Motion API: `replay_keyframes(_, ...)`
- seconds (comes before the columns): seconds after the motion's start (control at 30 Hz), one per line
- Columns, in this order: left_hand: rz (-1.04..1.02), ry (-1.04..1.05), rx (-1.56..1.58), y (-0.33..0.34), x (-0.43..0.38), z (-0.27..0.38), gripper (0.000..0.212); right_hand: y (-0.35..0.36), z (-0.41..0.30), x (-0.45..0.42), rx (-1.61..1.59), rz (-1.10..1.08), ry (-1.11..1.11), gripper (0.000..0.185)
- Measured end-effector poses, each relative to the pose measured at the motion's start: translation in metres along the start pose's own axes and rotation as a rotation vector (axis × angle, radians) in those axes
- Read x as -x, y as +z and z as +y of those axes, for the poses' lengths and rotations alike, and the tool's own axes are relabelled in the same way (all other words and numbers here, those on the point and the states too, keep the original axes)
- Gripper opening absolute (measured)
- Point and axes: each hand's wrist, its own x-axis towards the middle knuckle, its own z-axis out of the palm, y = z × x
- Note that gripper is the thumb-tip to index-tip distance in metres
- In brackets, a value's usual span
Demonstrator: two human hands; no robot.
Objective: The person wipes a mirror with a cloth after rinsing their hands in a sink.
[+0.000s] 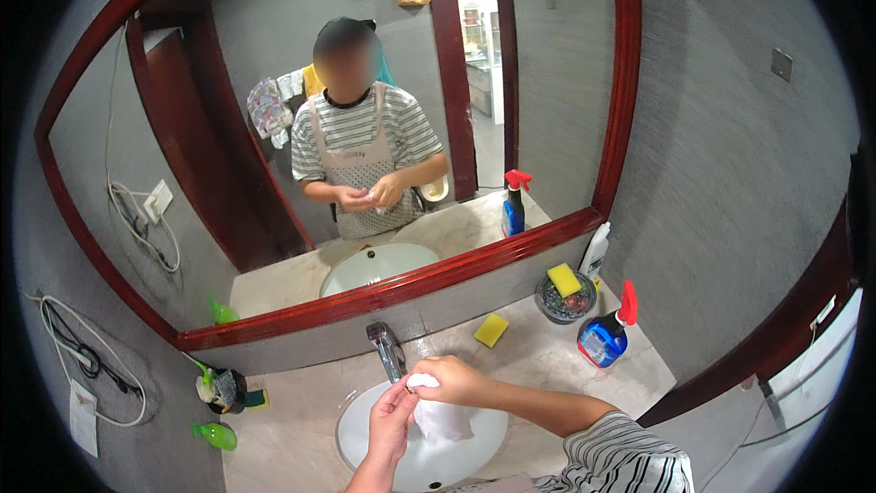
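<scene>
Over a white oval sink (363, 448), my right hand (452, 381) is closed around a bunched white cloth (441, 420), part of which hangs down into the basin. My left hand (392, 420) meets it from the left, pinching a small item at the fingertips; what that item is cannot be told. Just beyond my hands stands the chrome faucet (387, 350). Behind the sink, the mirror (472, 82) in a red wooden frame reflects a person in a striped shirt and apron with both hands together.
A yellow sponge (491, 331) lies on the marble counter (294, 452). To the right are a bowl (567, 301) topped by another sponge, a blue spray bottle (603, 339) and a white bottle (595, 251). At left sit a green bottle (217, 436) and a dark container (229, 390).
</scene>
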Motion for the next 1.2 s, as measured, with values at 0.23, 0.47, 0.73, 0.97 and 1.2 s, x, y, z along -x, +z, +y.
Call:
replay_keyframes(0.23, 0.080, -0.247, 0.409, -0.017, -0.007, -0.016, 0.008, -0.005, 0.044, 0.002, -0.459, -0.040, 0.152, 0.028)
replay_keyframes(0.47, 0.198, -0.312, 0.542, -0.060, 0.008, -0.035, 0.011, -0.211, 0.030, -0.106, -0.096, 1.166, -0.297, 0.018)
replay_keyframes(0.73, 0.266, -0.090, -0.238, -0.088, 0.058, -0.043, 0.024, -0.319, -0.009, -0.199, 0.883, 1.574, -0.454, 0.013)
replay_keyframes(0.97, 0.148, -0.126, -0.380, -0.050, 0.057, -0.017, 0.036, -0.186, 0.063, -0.182, 1.624, 0.464, -0.622, 0.012)
replay_keyframes(1.2, 0.183, 0.065, -0.639, -0.030, 0.099, 0.013, 0.028, -0.339, 0.001, -0.188, 1.323, 1.120, -0.506, 0.022)
